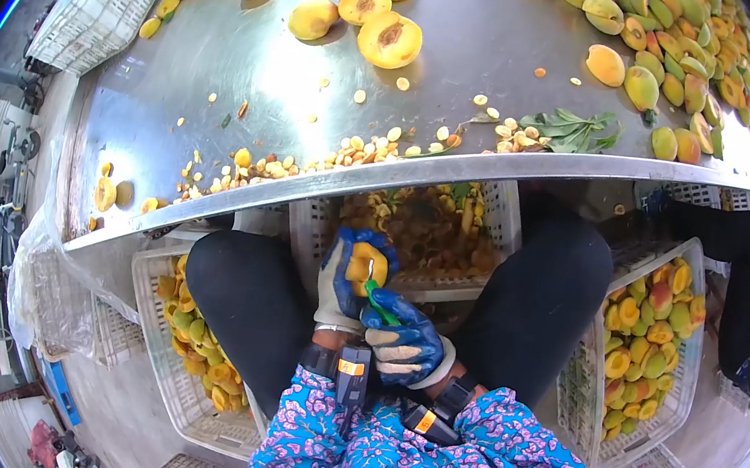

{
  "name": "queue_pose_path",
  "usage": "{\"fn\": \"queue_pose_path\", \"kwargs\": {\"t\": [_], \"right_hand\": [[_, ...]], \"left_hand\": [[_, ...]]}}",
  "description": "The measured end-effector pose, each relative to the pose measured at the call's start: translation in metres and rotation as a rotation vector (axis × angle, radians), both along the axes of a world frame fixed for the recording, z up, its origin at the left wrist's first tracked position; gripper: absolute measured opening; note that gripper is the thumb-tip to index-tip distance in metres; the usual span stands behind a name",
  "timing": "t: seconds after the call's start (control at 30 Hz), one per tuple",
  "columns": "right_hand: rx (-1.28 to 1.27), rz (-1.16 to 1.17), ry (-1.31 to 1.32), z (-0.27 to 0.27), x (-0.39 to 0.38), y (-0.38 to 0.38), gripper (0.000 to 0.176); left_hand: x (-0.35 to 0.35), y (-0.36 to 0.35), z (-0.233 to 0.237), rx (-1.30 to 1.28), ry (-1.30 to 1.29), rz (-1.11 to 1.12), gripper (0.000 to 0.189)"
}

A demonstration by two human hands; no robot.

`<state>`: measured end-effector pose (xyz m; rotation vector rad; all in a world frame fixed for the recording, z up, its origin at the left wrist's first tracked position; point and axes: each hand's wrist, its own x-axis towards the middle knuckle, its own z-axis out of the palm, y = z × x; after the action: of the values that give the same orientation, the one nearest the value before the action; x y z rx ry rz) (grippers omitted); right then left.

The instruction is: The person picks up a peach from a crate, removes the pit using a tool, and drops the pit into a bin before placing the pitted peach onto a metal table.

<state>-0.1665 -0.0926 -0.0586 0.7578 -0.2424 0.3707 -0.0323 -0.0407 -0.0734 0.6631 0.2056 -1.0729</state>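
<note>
Both hands wear blue and white gloves, close together above my lap. My left hand (337, 278) is wrapped round a yellow halved fruit (367, 269), its cut face turned up. My right hand (407, 350) grips a small tool with a green handle (382, 302); its thin metal tip reaches onto the fruit's cut face. Just beyond the hands, under the table edge, a crate (501, 215) holds brown and yellow scraps.
Fruit halves (389, 40), pits (357, 151) and green leaves (573, 130) lie on the metal table (200, 50). Crates of fruit stand at left (182, 407) and right (581, 394). Another person's dark-clothed leg (737, 272) is at the far right.
</note>
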Motion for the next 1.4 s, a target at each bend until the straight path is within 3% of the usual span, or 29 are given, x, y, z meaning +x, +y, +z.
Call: {"fn": "queue_pose_path", "kwargs": {"t": [0.03,0.07,0.17,0.2,0.33,0.43,0.47,0.6,0.67,0.73,0.77,0.87,0.97,1.13,1.2,1.27,1.3,1.37,1.4], "right_hand": [[-0.002,-0.014,-0.032,0.006,0.0,-0.004,0.048],[-0.089,-0.005,0.01,0.014,-0.003,-0.008,0.048],[-0.25,-0.05,0.306,0.008,0.0,-0.018,0.048],[-0.374,-0.064,0.316,0.011,-0.001,-0.023,0.048],[-0.847,-0.252,0.626,0.029,-0.004,-0.044,0.039],[-1.31,-0.17,1.002,0.036,0.001,-0.042,0.026],[-1.419,-0.245,1.008,0.035,0.004,-0.038,0.02],[-1.831,-0.14,0.605,0.054,0.005,-0.036,0.024],[-1.988,-0.262,0.513,0.043,0.006,-0.028,0.024],[-2.142,-0.337,0.427,0.03,0.008,-0.021,0.026],[-2.058,-0.184,0.415,0.034,0.007,-0.024,0.028],[-1.739,0.174,0.436,0.067,0.006,-0.039,0.034],[-1.275,0.251,0.347,0.056,0.0,-0.039,0.035],[-0.386,0.083,0.199,0.029,-0.006,-0.014,0.045],[-0.286,0.01,0.112,0.026,-0.007,-0.018,0.045],[-0.22,-0.08,0.03,0.03,-0.009,-0.026,0.045],[-0.362,-0.081,0.206,0.036,-0.01,-0.031,0.045],[-0.649,-0.085,0.557,0.05,-0.011,-0.042,0.045],[-0.926,-0.099,0.583,0.041,-0.007,-0.043,0.044]], "left_hand": [[0.001,-0.002,-0.006,-0.049,0.1,0.03,0.029],[0.0,-0.007,-0.005,0.149,0.133,0.095,0.03],[0.003,-0.01,-0.006,0.117,-0.077,0.016,0.032],[0.009,-0.013,-0.003,0.063,0.049,-0.004,0.034],[0.025,-0.012,-0.009,0.071,-0.083,-0.108,0.044],[0.022,-0.02,0.013,0.239,-0.166,0.006,0.043],[0.021,-0.022,0.019,0.217,-0.178,0.006,0.043],[0.02,-0.016,0.024,0.097,-0.176,-0.045,0.043],[0.016,-0.016,0.042,0.119,-0.168,-0.036,0.041],[0.016,-0.009,0.046,0.228,-0.398,-0.131,0.039],[0.016,-0.006,0.047,0.283,-0.511,-0.18,0.039],[0.014,-0.007,0.055,0.244,-0.421,-0.191,0.037],[0.012,-0.01,0.066,0.264,-0.429,-0.223,0.037],[0.01,-0.014,0.051,0.142,-0.266,-0.17,0.038],[0.01,-0.017,0.046,0.045,-0.123,-0.129,0.039],[0.016,-0.019,0.032,0.048,-0.144,-0.076,0.041],[0.017,-0.02,0.029,0.048,-0.154,-0.049,0.042],[0.016,-0.018,0.039,0.372,-0.446,0.039,0.026],[0.015,-0.019,0.047,0.518,-0.581,0.041,0.022]]}}
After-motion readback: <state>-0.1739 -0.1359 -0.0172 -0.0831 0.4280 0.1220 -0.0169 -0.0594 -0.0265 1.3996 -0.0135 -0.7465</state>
